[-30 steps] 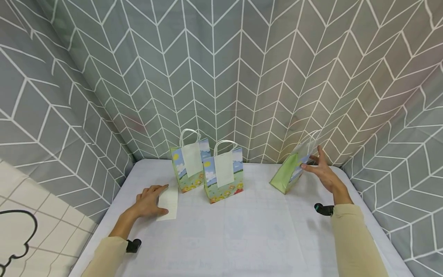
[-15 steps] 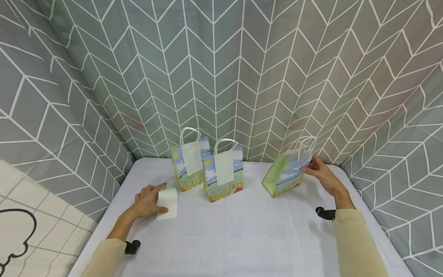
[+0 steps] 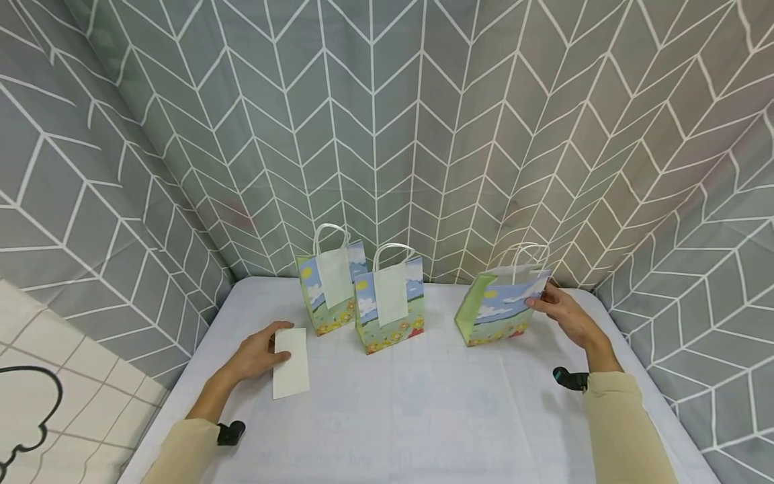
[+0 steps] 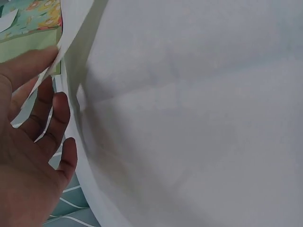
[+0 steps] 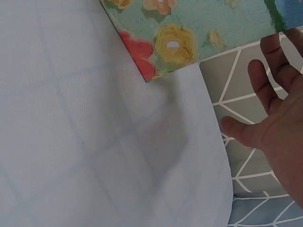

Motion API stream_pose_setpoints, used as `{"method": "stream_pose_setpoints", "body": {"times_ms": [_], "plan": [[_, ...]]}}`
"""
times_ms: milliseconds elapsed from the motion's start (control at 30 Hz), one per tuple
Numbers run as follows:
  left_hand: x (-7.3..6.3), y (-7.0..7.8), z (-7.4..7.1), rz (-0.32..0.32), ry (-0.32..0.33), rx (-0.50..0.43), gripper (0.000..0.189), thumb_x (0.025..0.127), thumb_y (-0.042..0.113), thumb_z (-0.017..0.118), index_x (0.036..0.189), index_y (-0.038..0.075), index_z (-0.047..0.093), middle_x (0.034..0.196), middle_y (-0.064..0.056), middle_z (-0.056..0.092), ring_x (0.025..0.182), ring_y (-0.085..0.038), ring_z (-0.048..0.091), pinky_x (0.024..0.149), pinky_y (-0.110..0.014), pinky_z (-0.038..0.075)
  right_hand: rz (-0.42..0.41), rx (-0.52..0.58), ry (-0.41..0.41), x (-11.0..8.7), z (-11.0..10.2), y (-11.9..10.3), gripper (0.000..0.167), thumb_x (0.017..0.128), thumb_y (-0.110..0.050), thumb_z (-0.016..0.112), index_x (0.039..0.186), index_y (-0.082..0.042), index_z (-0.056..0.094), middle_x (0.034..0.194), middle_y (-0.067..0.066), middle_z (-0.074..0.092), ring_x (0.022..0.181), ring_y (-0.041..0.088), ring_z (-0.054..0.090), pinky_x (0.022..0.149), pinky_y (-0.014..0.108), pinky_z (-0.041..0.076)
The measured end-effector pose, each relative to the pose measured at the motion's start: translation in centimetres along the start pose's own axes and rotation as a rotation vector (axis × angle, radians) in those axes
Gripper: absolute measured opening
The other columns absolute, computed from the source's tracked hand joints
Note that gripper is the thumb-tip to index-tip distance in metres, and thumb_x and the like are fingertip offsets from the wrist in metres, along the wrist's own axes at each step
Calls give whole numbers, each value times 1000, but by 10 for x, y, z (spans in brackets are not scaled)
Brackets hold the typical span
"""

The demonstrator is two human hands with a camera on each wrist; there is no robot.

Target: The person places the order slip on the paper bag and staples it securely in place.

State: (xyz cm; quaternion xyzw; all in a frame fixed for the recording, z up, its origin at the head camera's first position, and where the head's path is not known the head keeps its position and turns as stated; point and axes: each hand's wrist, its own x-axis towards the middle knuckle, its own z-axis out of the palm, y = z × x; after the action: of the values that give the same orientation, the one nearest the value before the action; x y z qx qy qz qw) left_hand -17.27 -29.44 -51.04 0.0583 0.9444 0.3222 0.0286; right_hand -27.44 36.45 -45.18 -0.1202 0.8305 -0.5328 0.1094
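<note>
My left hand (image 3: 256, 353) pinches a white rectangular slip of paper (image 3: 293, 366) by its left edge, at the left of the table. In the left wrist view the paper (image 4: 73, 28) shows edge-on between thumb and finger, with the other fingers loosely curled. My right hand (image 3: 568, 312) grips the right side of a paper gift bag (image 3: 498, 309) printed with sky and flowers. Thumb in front, its other fingers are partly hidden behind the bag. This bag stands on the table with its green side turned left. The right wrist view shows its flowered lower corner (image 5: 175, 42).
Two matching gift bags stand left of centre, the left one (image 3: 313, 289) slightly behind the other (image 3: 365, 306). Each has a white slip (image 3: 392, 292) on its front and white handles. A grey patterned curtain (image 3: 399, 134) hangs behind the white-covered table (image 3: 423, 417).
My right hand has turned the right-hand bag so its printed front faces forward, and it leans less. The slip in my left hand, bent before, now looks flatter and reaches nearer the front.
</note>
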Motion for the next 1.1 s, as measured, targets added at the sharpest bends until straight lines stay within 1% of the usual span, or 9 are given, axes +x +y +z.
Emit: {"method": "stream_pose_setpoints", "body": {"times_ms": [100,200,433,500,600,700,833,967,1100], "plan": [[1,0,0,7,1,-27,61,91,15,75,145,8,48,106,-12,67,87,-20,57,73,-33,46,-3,0,-5,-3,1,0,76,102,-29,58,159,-3,16,147,26,39,142,46,29,110,74,15],[0,-2,1,-7,4,-51,58,93,12,72,145,7,48,104,-12,66,87,-21,57,72,-34,47,-14,-13,-14,-4,4,0,71,102,-28,58,157,-2,21,144,22,41,138,44,33,110,73,19],[-3,0,-1,-37,3,-80,52,94,13,71,142,10,52,95,-8,62,82,-20,55,65,-32,47,-38,-49,-9,-6,11,0,65,101,-29,60,152,-1,30,140,23,45,126,30,46,110,66,29],[-5,2,-1,-50,5,-101,49,94,14,71,141,10,54,94,-7,62,81,-20,55,63,-32,47,-45,-70,-6,-6,12,0,66,100,-29,61,153,-2,30,139,23,46,124,28,47,107,64,32],[-6,3,-1,-47,11,-108,41,95,15,71,134,9,61,90,-6,62,78,-19,55,63,-31,46,-58,-88,-3,-6,14,-1,65,99,-27,63,151,-3,33,136,20,49,122,28,46,105,62,33],[-6,3,-2,-30,17,-98,33,95,17,71,126,8,66,88,-4,62,77,-18,55,63,-30,46,-82,-87,-6,-8,18,-2,62,98,-25,64,149,-3,36,133,18,50,124,28,44,103,61,34],[-9,8,-2,7,10,-89,24,95,23,71,115,10,71,88,-1,65,78,-16,57,63,-29,47,-101,-92,-22,-11,23,-6,60,99,-24,63,150,-5,36,130,16,52,121,25,48,102,58,36],[-11,16,-2,61,-6,-82,19,95,28,72,107,14,72,87,2,66,79,-15,57,62,-29,47,-116,-113,-36,-16,28,-9,59,100,-23,61,151,-7,37,128,14,54,118,21,52,101,55,39],[-12,27,-3,109,-22,-84,16,94,33,73,101,19,72,85,4,65,75,-14,55,61,-28,46,-134,-126,-38,-20,32,-11,51,100,-22,61,145,-7,43,128,12,55,122,19,49,100,53,40]]}}
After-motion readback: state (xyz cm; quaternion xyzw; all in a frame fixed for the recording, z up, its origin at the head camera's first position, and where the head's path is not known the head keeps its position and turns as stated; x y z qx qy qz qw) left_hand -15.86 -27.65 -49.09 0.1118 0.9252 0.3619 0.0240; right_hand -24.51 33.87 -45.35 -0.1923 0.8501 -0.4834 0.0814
